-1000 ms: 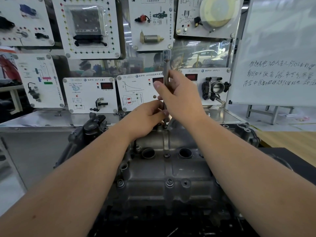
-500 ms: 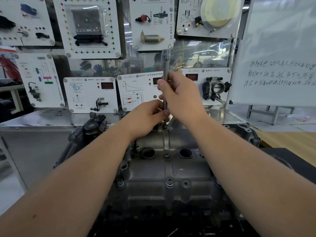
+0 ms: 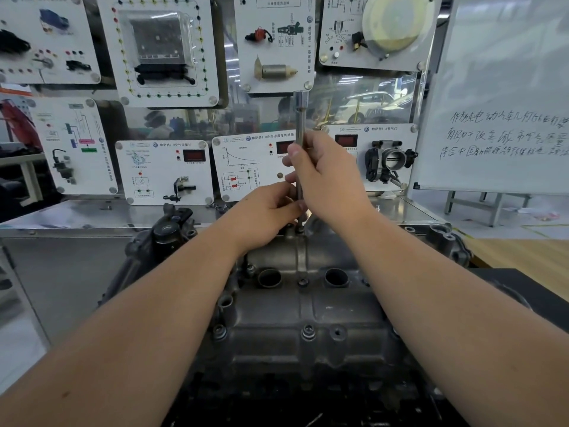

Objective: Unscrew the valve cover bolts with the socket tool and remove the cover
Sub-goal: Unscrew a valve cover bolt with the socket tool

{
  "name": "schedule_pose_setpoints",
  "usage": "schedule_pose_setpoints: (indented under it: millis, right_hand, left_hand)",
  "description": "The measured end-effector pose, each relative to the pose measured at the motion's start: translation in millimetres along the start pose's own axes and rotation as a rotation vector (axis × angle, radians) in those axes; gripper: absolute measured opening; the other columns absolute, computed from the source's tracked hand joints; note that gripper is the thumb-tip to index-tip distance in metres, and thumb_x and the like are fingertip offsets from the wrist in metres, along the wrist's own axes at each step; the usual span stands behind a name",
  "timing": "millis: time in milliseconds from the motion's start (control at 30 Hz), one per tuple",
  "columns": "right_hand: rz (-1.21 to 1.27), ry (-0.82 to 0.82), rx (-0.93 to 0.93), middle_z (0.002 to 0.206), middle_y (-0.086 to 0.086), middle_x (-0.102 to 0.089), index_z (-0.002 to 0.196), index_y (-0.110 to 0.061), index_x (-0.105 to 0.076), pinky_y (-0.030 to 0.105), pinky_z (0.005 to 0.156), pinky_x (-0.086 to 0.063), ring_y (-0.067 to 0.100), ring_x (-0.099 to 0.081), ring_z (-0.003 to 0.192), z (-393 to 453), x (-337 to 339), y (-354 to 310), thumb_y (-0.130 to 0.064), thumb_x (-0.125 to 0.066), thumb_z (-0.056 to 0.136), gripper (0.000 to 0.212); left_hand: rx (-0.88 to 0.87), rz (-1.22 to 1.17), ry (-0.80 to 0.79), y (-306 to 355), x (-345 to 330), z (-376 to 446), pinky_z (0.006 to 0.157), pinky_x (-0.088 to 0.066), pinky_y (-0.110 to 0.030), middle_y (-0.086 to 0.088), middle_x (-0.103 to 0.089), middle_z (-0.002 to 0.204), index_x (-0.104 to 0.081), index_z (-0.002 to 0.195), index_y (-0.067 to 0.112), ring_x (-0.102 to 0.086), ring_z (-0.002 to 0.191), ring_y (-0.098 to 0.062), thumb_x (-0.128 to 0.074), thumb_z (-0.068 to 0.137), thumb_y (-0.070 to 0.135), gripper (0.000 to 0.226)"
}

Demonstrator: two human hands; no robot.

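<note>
The valve cover (image 3: 295,309) is a dull grey metal lid on the engine, low in the middle, with two round holes and small bolts along its edges. The socket tool (image 3: 300,124) is a thin shiny rod standing straight up on a bolt at the far edge of the cover. The left hand (image 3: 268,211) pinches the rod near the bottom. The right hand (image 3: 329,180) wraps around it higher up. Behind are white teaching boards (image 3: 163,171), and a whiteboard (image 3: 505,94) stands at the right.
</note>
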State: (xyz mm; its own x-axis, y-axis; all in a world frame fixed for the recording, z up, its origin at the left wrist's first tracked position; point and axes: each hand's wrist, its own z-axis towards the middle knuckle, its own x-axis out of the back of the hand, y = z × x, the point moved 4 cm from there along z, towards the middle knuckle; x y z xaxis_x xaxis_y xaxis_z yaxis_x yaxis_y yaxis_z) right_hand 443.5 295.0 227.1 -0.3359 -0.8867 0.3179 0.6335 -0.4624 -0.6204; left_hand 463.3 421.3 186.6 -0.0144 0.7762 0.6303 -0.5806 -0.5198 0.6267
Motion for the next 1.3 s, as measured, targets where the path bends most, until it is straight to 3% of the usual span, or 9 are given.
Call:
schedule_pose_setpoints:
  millis: [200, 367, 433, 600, 800, 933, 1100, 1233, 1300]
  right_hand:
    - [-0.013, -0.045, -0.017, 0.095, -0.015, -0.070, 0.100, -0.017, -0.060, 0.037, 0.063, -0.057, 0.002, -0.070, 0.077, 1.4, -3.2, -0.2, -0.030, -0.043, 0.108, 0.023]
    - [0.028, -0.014, -0.010, 0.095, -0.005, -0.074, 0.121, -0.026, -0.055, 0.051, 0.074, -0.061, 0.013, -0.072, 0.088, -1.0, -0.5, -1.4, -0.039, -0.056, 0.101, 0.024]
    - [0.038, 0.010, 0.001, 0.094, -0.005, -0.074, 0.117, -0.026, -0.053, 0.051, 0.071, -0.061, 0.011, -0.072, 0.082, -0.9, 0.8, -1.2, -0.035, -0.056, 0.102, 0.018]
    - [0.018, 0.016, 0.014, 0.090, -0.013, -0.072, 0.112, -0.020, -0.056, 0.043, 0.076, -0.060, 0.003, -0.071, 0.071, 0.0, 0.5, -1.8, -0.028, -0.050, 0.105, 0.013]
    - [0.013, 0.016, -0.004, 0.092, -0.010, -0.072, 0.108, -0.020, -0.063, 0.047, 0.072, -0.061, 0.007, -0.072, 0.076, -0.6, 0.4, -3.4, -0.033, -0.051, 0.104, 0.018]
    - [0.002, 0.022, -0.003, 0.093, -0.008, -0.074, 0.115, -0.021, -0.063, 0.049, 0.070, -0.061, 0.015, -0.072, 0.084, -1.0, 0.5, -4.3, -0.037, -0.057, 0.101, 0.022]
    - [-0.014, -0.005, -0.016, 0.092, -0.013, -0.072, 0.113, -0.019, -0.057, 0.043, 0.071, -0.061, 0.002, -0.071, 0.071, -0.1, -0.2, -0.8, -0.032, -0.048, 0.106, 0.018]
    - [-0.003, -0.045, -0.008, 0.095, -0.011, -0.071, 0.110, -0.014, -0.059, 0.035, 0.072, -0.058, 0.000, -0.070, 0.073, 0.2, -2.2, -2.0, -0.031, -0.043, 0.108, 0.023]
    - [-0.002, -0.032, 0.005, 0.094, -0.006, -0.073, 0.109, -0.016, -0.061, 0.042, 0.075, -0.059, 0.007, -0.071, 0.079, -0.6, -1.2, -2.9, -0.035, -0.047, 0.105, 0.023]
  left_hand:
    - [0.014, -0.002, 0.001, 0.1, -0.7, -0.2, 0.093, -0.053, -0.054, -0.004, -0.076, 0.095, -0.070, 0.102, 0.020, -0.069, 0.094, -0.029, -0.054, 0.106, 0.032, 0.020]
    - [-0.003, -0.016, 0.004, 1.3, 0.0, 0.4, 0.090, -0.053, -0.056, -0.006, -0.076, 0.093, -0.069, 0.105, 0.015, -0.068, 0.093, -0.034, -0.058, 0.104, 0.031, 0.019]
    - [0.001, -0.019, 0.003, 0.2, -0.1, 1.0, 0.092, -0.052, -0.057, -0.008, -0.076, 0.097, -0.069, 0.107, 0.013, -0.068, 0.095, -0.036, -0.059, 0.104, 0.030, 0.020]
    - [0.035, -0.039, -0.009, -1.8, -2.2, 1.1, 0.097, -0.053, -0.050, 0.000, -0.077, 0.101, -0.071, 0.110, 0.017, -0.071, 0.097, -0.021, -0.054, 0.106, 0.030, 0.021]
    - [0.015, -0.037, 0.011, -0.4, -0.2, 0.4, 0.084, -0.052, -0.048, -0.007, -0.076, 0.094, -0.070, 0.106, 0.014, -0.068, 0.087, -0.031, -0.058, 0.104, 0.028, 0.018]
    - [0.020, -0.045, 0.012, 0.4, 0.6, -0.4, 0.092, -0.053, -0.056, -0.012, -0.076, 0.096, -0.069, 0.106, 0.011, -0.067, 0.096, -0.041, -0.060, 0.103, 0.028, 0.019]
    - [0.030, -0.039, 0.003, 0.2, -1.6, -1.2, 0.096, -0.052, -0.053, -0.002, -0.077, 0.097, -0.072, 0.105, 0.018, -0.070, 0.096, -0.029, -0.055, 0.105, 0.031, 0.021]
    - [0.016, -0.036, 0.023, 0.0, 0.6, -1.8, 0.091, -0.052, -0.054, -0.006, -0.076, 0.092, -0.072, 0.100, 0.017, -0.067, 0.094, -0.036, -0.057, 0.104, 0.028, 0.018]
    - [0.010, -0.045, 0.028, -0.2, 0.9, -1.4, 0.089, -0.051, -0.055, -0.009, -0.076, 0.092, -0.071, 0.102, 0.013, -0.067, 0.089, -0.038, -0.059, 0.103, 0.027, 0.018]
